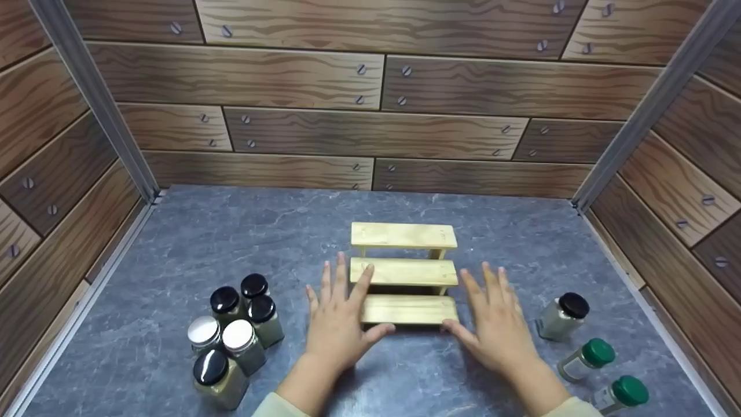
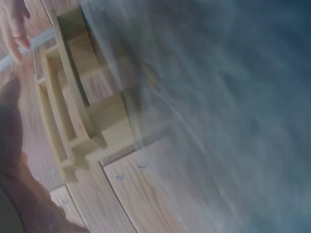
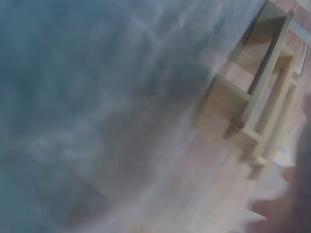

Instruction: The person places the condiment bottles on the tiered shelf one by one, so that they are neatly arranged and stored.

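Observation:
A small three-step wooden rack (image 1: pixel 404 272) of pale wood stands on the grey marbled tabletop. My left hand (image 1: pixel 336 327) is at its left side, fingers spread and straight, the index finger overlapping the left end of the middle step. On the other side my right hand (image 1: pixel 496 330) is spread too, its thumb by the front right corner of the lowest step. Whether either hand touches the wood cannot be told. Both wrist views are hazy; the rack (image 2: pixel 111 116) tilts in the left one, and the right one shows the rack (image 3: pixel 221 104) beside dark, blurred fingers.
Left of the hands stands a cluster of several glass jars with black lids (image 1: pixel 212 367) and white lids (image 1: pixel 238 335). To the right are a black-lidded jar (image 1: pixel 562 317) and two green-capped bottles (image 1: pixel 586 360). Wood-patterned walls (image 1: pixel 370 133) enclose the back and sides.

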Demonstrator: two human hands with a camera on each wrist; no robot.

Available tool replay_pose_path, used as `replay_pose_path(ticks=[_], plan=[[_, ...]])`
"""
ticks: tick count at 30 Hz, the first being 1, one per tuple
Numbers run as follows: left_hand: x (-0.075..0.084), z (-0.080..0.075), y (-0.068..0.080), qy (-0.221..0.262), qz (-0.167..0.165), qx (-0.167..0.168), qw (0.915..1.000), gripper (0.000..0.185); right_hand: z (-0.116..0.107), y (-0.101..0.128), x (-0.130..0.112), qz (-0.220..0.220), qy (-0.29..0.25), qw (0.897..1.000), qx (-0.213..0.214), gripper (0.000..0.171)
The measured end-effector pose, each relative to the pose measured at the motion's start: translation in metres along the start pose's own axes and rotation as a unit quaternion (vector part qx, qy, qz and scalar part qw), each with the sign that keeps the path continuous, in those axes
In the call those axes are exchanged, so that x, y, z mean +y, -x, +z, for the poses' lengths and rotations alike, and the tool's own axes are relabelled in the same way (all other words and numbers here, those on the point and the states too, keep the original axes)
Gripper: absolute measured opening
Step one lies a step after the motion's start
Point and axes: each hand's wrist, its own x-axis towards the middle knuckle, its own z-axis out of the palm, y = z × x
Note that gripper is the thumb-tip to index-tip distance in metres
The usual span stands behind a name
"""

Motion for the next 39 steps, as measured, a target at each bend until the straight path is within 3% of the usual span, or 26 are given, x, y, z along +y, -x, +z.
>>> replay_pose_path(ticks=[3, 7, 12, 16, 20, 24, 28, 31, 35, 39], plan=[[-0.005, -0.003, 0.002, 0.081, -0.035, 0.002, 0.9961, 0.103, -0.014, 0.004, 0.002, -0.003, -0.014, 0.999, 0.032, 0.089], [-0.011, -0.004, 0.005, 0.173, -0.08, 0.009, 0.9816, 0.096, -0.032, 0.012, 0.007, -0.01, -0.045, 0.995, 0.091, 0.083], [-0.018, -0.007, 0.01, 0.205, -0.111, -0.002, 0.9724, 0.087, -0.04, 0.018, 0.011, -0.028, -0.079, 0.986, 0.143, 0.078], [-0.015, -0.012, 0.015, 0.223, -0.113, 0.01, 0.9682, 0.076, -0.035, 0.023, 0.012, -0.018, -0.096, 0.987, 0.131, 0.075], [-0.008, -0.02, 0.019, 0.229, -0.092, 0.078, 0.9661, 0.059, -0.029, 0.025, 0.012, 0.007, -0.103, 0.99, 0.091, 0.07], [-0.011, -0.031, 0.025, 0.236, -0.048, 0.187, 0.9524, 0.047, -0.02, 0.02, 0.009, 0.029, -0.119, 0.991, 0.055, 0.067], [-0.026, -0.051, 0.035, 0.179, 0.006, 0.292, 0.9394, 0.042, -0.008, 0.009, 0.004, 0.056, -0.171, 0.984, 0.007, 0.062], [-0.038, -0.067, 0.044, 0.129, 0.004, 0.35, 0.9277, 0.041, 0.0, 0.0, 0.002, 0.083, -0.217, 0.972, -0.033, 0.056], [-0.049, -0.08, 0.052, 0.118, -0.029, 0.379, 0.9174, 0.043, 0.004, -0.006, 0.002, 0.124, -0.245, 0.958, -0.076, 0.052], [-0.054, -0.081, 0.054, 0.121, -0.04, 0.367, 0.9214, 0.041, 0.005, -0.007, 0.002, 0.149, -0.248, 0.952, -0.097, 0.052]])
